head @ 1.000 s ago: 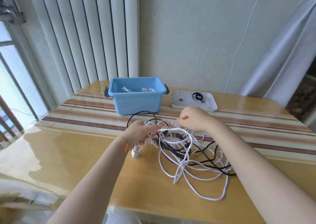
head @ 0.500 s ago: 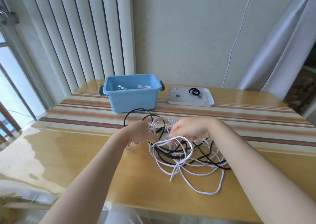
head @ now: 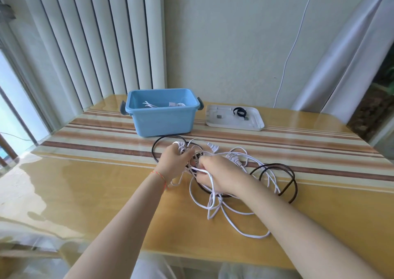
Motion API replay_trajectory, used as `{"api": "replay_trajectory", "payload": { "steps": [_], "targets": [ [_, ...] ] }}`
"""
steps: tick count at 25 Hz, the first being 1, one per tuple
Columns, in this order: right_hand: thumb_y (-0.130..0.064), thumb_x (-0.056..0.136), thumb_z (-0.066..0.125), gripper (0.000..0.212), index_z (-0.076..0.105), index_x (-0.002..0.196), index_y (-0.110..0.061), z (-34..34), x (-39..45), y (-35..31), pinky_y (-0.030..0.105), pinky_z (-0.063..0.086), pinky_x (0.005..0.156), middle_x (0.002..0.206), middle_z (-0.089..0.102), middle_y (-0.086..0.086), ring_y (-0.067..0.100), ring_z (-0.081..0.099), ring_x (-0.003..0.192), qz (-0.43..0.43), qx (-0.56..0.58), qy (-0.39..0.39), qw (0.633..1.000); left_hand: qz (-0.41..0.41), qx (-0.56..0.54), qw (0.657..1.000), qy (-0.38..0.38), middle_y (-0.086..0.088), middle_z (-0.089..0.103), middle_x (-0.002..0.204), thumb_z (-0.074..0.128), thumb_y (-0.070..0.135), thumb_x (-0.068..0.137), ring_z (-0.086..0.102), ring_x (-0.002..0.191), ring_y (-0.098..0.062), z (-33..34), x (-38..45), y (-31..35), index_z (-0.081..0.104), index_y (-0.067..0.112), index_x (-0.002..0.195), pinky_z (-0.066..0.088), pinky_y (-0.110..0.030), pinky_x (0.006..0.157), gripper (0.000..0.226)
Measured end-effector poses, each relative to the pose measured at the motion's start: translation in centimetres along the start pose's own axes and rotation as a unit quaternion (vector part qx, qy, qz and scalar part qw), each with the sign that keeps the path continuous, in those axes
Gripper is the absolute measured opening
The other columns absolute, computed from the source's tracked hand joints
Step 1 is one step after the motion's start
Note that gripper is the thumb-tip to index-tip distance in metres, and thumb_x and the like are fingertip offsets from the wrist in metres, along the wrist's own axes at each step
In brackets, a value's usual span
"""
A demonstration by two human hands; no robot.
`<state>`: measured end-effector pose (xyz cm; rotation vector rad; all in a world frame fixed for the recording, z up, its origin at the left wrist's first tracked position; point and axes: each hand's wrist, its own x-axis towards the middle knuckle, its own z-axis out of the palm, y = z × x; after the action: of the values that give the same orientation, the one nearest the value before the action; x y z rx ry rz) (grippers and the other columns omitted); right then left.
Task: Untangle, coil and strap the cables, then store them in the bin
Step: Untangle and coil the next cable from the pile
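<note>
I am still untangling: my left hand (head: 173, 163) is gripping a bunch of white cable loops while my right hand (head: 215, 175) is pinching a white strand, the white cables (head: 226, 211) and black cable (head: 275, 179) lying knotted mid-tabletop. Next, I judge, one cable needs drawing free of the black loops crossing it. The blue bin (head: 163, 116) is waiting near the far edge, beside a white tray (head: 254, 122) holding a black strap (head: 239, 111).

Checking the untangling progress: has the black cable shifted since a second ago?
Yes. The black cable has spread rightward; its loops now stand well right of the blue bin, below the white lid. Earlier they lay bunched under the hands.
</note>
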<state>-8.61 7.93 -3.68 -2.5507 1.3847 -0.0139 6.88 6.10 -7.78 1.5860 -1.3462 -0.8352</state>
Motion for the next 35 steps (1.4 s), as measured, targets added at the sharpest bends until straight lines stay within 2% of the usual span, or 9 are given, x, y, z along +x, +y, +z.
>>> {"api": "replay_trajectory", "payload": {
  "steps": [6, 10, 15, 19, 23, 26, 28, 30, 35],
  "targets": [
    [-0.032, 0.099, 0.044, 0.042, 0.037, 0.062, -0.016, 1.2, 1.7, -0.3, 0.029, 0.034, 0.051, 0.064, 0.041, 0.000, 0.031, 0.049, 0.065, 0.077, -0.015, 0.123, 0.989, 0.001, -0.030, 0.999, -0.016, 0.007, 0.047, 0.055, 0.063, 0.030, 0.094, 0.039, 0.046, -0.010, 0.2, 0.0, -0.4, 0.047, 0.011, 0.080, 0.035, -0.026, 0.049, 0.029],
    [-0.019, 0.093, 0.049, 0.035, 0.045, 0.058, -0.015, -1.3, 2.7, 1.0, 0.033, 0.036, 0.059, 0.060, 0.043, 0.002, 0.022, 0.043, 0.061, 0.035, 0.086, 0.037, 0.995, -0.005, -0.089, 0.995, -0.035, 0.005, 0.050, 0.058, 0.064, 0.029, 0.093, 0.041, 0.046, -0.011, -0.1, -0.4, -0.5, 0.053, 0.010, 0.084, 0.036, -0.026, 0.049, 0.024],
    [-0.005, 0.090, 0.057, 0.025, 0.069, 0.105, -0.021, -4.0, 2.4, 3.0, 0.007, 0.038, 0.063, 0.090, 0.065, -0.016, -0.011, 0.057, 0.074, 0.010, 0.210, 0.070, 0.975, -0.011, -0.200, 0.971, -0.135, -0.018, 0.056, 0.077, 0.065, 0.030, 0.089, 0.035, 0.046, -0.016, -0.6, 0.0, -0.5, 0.061, 0.008, 0.090, 0.032, -0.026, 0.046, 0.022],
    [-0.021, 0.095, 0.061, 0.008, 0.067, 0.090, -0.018, -3.3, 3.7, 3.8, 0.029, 0.047, 0.065, 0.086, 0.066, -0.004, 0.009, 0.058, 0.074, 0.032, 0.106, 0.082, 0.991, -0.005, -0.227, 0.955, -0.189, -0.014, 0.061, 0.070, 0.052, 0.016, 0.100, 0.030, 0.043, -0.012, -0.7, -0.3, 0.5, 0.064, 0.008, 0.081, 0.027, -0.022, 0.042, 0.024],
    [-0.001, 0.097, 0.040, 0.025, 0.045, 0.122, 0.000, -4.9, 4.2, 6.4, 0.031, 0.037, 0.046, 0.072, 0.051, 0.006, 0.018, 0.048, 0.058, 0.182, 0.058, 0.233, 0.953, -0.016, -0.265, 0.931, -0.250, -0.005, 0.064, 0.070, 0.041, 0.016, 0.104, 0.022, 0.040, -0.008, -0.8, -0.3, 1.2, 0.061, -0.003, 0.098, 0.023, -0.020, 0.044, 0.029],
    [-0.001, 0.093, 0.046, 0.031, 0.051, 0.123, -0.008, -6.1, 3.1, 8.5, 0.030, 0.042, 0.064, 0.098, 0.062, 0.010, 0.030, 0.060, 0.090, 0.331, -0.026, 0.174, 0.927, -0.005, -0.232, 0.939, -0.252, -0.005, 0.038, 0.053, 0.041, 0.020, 0.104, 0.020, 0.039, -0.010, -0.7, -0.3, 1.7, 0.060, -0.001, 0.086, 0.020, -0.022, 0.045, 0.034],
    [-0.007, 0.094, 0.051, 0.034, 0.057, 0.126, -0.014, -6.0, 3.0, 8.5, 0.037, 0.044, 0.090, 0.129, 0.057, 0.007, 0.027, 0.052, 0.120, 0.271, -0.126, 0.135, 0.945, -0.002, -0.214, 0.945, -0.248, -0.002, 0.027, 0.047, 0.040, 0.020, 0.105, 0.019, 0.040, -0.012, -0.7, -0.2, 2.0, 0.056, 0.003, 0.073, 0.018, -0.025, 0.045, 0.039],
    [-0.006, 0.094, 0.051, 0.036, 0.063, 0.124, -0.020, -5.6, 3.0, 6.9, 0.034, 0.040, 0.103, 0.133, 0.058, -0.002, 0.017, 0.051, 0.123, 0.083, -0.001, 0.124, 0.989, 0.000, -0.205, 0.946, -0.250, -0.002, 0.027, 0.048, 0.039, 0.019, 0.105, 0.019, 0.040, -0.012, -0.5, -0.2, 2.4, 0.052, 0.006, 0.067, 0.017, -0.026, 0.045, 0.041],
    [-0.022, 0.096, 0.058, 0.015, 0.073, 0.091, -0.024, -3.8, 3.4, 4.3, 0.028, 0.046, 0.065, 0.085, 0.067, -0.007, 0.010, 0.059, 0.073, -0.014, 0.135, 0.076, 0.988, -0.008, -0.232, 0.940, -0.251, -0.001, 0.030, 0.046, 0.041, 0.021, 0.104, 0.020, 0.040, -0.011, -0.3, 0.3, 1.7, 0.056, 0.003, 0.074, 0.018, -0.025, 0.045, 0.038]
  ]
}}
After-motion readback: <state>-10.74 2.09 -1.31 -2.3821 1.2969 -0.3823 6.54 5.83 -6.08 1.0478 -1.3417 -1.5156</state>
